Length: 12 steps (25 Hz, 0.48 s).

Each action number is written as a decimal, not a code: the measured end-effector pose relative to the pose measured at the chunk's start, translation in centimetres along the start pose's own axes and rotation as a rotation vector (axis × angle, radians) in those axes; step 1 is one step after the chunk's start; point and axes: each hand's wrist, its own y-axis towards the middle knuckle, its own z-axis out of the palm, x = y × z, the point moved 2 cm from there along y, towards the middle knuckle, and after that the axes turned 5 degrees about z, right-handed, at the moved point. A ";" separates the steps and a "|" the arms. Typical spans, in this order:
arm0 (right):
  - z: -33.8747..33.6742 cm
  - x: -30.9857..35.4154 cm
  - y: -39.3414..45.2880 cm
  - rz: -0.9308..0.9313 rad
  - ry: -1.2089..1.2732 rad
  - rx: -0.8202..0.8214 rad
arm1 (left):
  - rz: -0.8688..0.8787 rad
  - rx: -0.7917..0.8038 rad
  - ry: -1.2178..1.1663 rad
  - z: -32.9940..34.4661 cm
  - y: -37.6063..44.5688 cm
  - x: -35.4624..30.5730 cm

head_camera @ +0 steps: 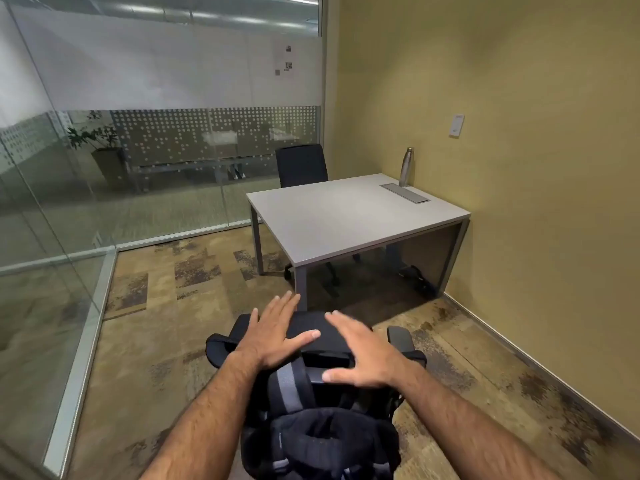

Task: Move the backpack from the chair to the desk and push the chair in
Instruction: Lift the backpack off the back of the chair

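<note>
Two bare forearms enter from the lower edge, both unsleeved as far back as the frame shows — no cuff, watch, band or glove anywhere behind the fingers. Dark hair covers the top of each forearm and thins toward the wrists. The bare left hand (275,336) has short, pale, trimmed nails, clearest on the thumb tip. The bare right hand (360,355) is slightly blurred; its thumb nail shows pale and short too. No rings sit on any finger — knuckles and backs of both hands are plain.
</note>
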 end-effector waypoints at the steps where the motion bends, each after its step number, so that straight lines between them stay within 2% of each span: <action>1: 0.5 0.5 0.3 -0.036 -0.022 0.092 | 0.020 0.031 -0.059 -0.2 -0.1 0.0; 5: 1.3 1.7 1.2 0.034 -0.266 0.307 | 0.027 0.133 -0.172 -0.5 -0.1 1.2; 8: 1.6 2.0 1.2 0.062 -0.354 0.309 | 0.043 0.190 -0.173 -0.4 1.0 2.2; 12: 1.9 2.0 1.0 0.051 -0.336 0.292 | 0.059 0.389 -0.253 0.0 2.0 2.4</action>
